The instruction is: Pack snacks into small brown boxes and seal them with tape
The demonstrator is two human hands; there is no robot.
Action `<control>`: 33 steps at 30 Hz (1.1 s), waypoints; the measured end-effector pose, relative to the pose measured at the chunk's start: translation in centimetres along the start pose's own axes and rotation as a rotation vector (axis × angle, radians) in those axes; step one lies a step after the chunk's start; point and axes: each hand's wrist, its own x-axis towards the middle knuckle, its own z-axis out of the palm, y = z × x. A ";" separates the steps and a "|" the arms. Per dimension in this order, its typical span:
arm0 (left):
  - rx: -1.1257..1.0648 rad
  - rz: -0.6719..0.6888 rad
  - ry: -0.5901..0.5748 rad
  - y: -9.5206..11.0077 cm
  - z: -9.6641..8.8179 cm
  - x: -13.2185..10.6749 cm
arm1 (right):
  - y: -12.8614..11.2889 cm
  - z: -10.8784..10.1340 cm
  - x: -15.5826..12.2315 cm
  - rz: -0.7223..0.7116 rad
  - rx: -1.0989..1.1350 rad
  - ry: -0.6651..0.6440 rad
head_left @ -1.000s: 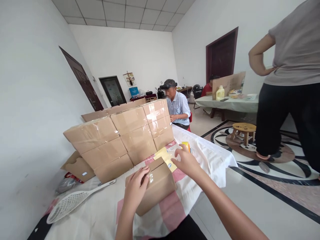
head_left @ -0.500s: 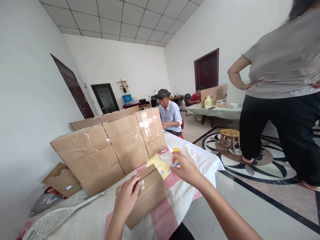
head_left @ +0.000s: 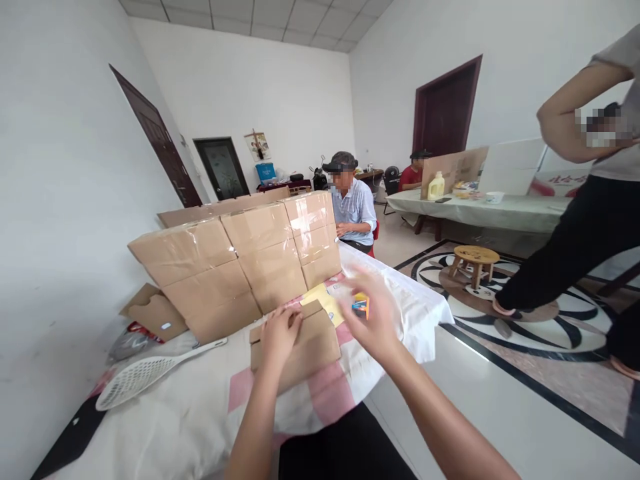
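Note:
A small closed cardboard box (head_left: 313, 357) lies on the cloth-covered table in front of me. My left hand (head_left: 281, 337) grips its top at the left, thumb and fingers curled on the cardboard. To the right of the box, my right hand (head_left: 373, 310) hovers, smeared by motion, with its fingers apart. Just behind it is a small orange, blue and yellow object (head_left: 361, 306), partly hidden; its kind is unclear. A yellow sheet (head_left: 327, 303) with small pale items on it lies beyond the box.
A wall of taped cardboard boxes (head_left: 240, 260) stands across the table. At left lie a white slotted skimmer (head_left: 145, 377) and an opened carton (head_left: 157, 313). A seated person (head_left: 355, 203) is beyond the boxes. A wooden stool (head_left: 475, 260) and another person's leg (head_left: 550, 253) are at right.
My right hand has opened and come away from the colourful object it was pinching. My left hand stays on the box. The view has tilted down, and the standing person has shifted right.

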 end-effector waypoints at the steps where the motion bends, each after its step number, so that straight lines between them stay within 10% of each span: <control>1: -0.030 0.008 0.012 -0.3 0.1 -0.3 | 0.7 1.3 -0.1 0.059 -0.019 -0.062; 12: -0.450 0.278 -0.033 -0.3 -0.9 -1.4 | 0.9 2.5 -0.1 0.289 0.367 -0.590; 19: -0.674 0.318 -0.079 -1.0 -1.4 -1.8 | -0.4 3.2 2.3 0.256 0.428 -0.662; 33: -0.680 0.083 0.308 0.4 -0.5 -5.4 | -0.9 2.4 4.2 0.207 0.447 -0.807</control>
